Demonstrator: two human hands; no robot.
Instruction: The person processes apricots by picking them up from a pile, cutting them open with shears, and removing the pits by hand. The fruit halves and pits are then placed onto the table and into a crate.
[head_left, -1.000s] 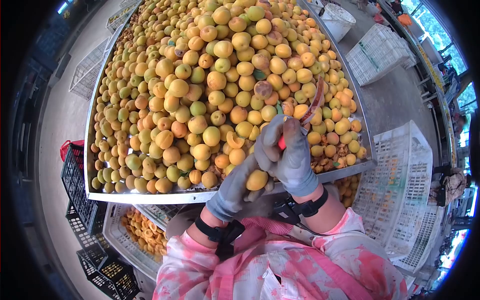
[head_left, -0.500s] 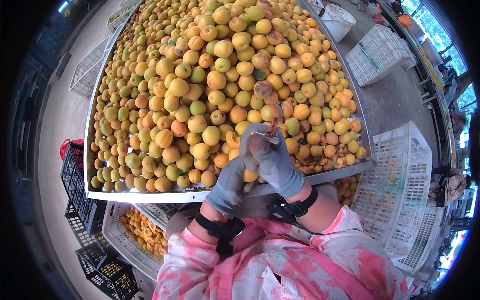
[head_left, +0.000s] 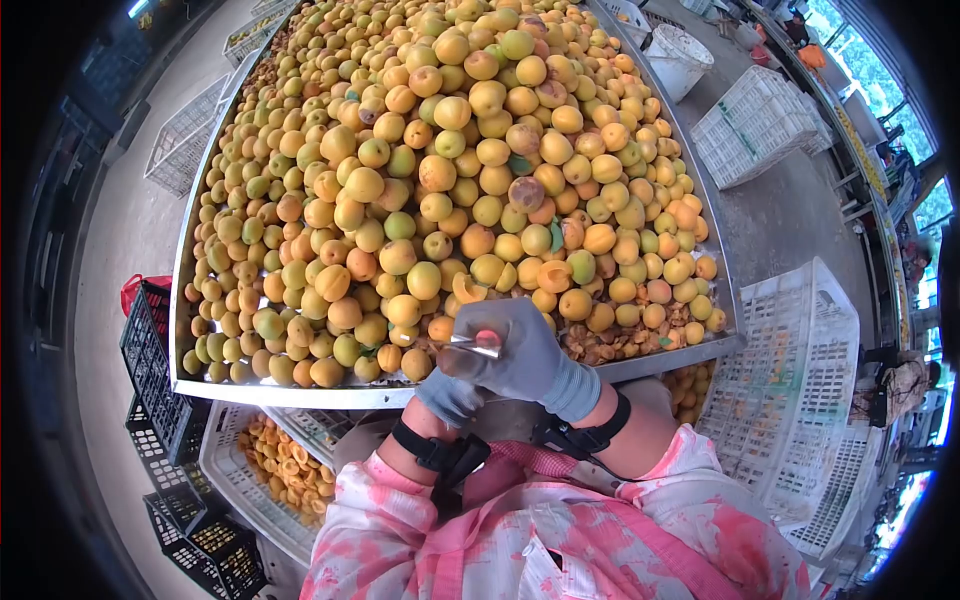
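Observation:
A big heap of yellow-orange apricots (head_left: 400,200) covers a metal-rimmed table (head_left: 290,397). At its front edge my gloved right hand (head_left: 520,350) is closed round a small tool with a shiny metal tip (head_left: 478,346) and a reddish part. My gloved left hand (head_left: 448,398) is just below and partly behind the right one, its fingers mostly hidden; what it holds, if anything, cannot be seen. Beyond the hands lie a cut apricot half (head_left: 467,289) and another (head_left: 554,276), near brown scraps (head_left: 610,345).
A white crate (head_left: 225,450) at the lower left holds apricot halves (head_left: 285,465). Black crates (head_left: 150,345) stand left of it. Large white crates (head_left: 790,370) are on the right, with another stack (head_left: 755,125) and a white bucket (head_left: 677,60) farther back.
My right hand has moved down and left and turned, its back now facing up over the left hand. The reddish strip above the blade is no longer in view.

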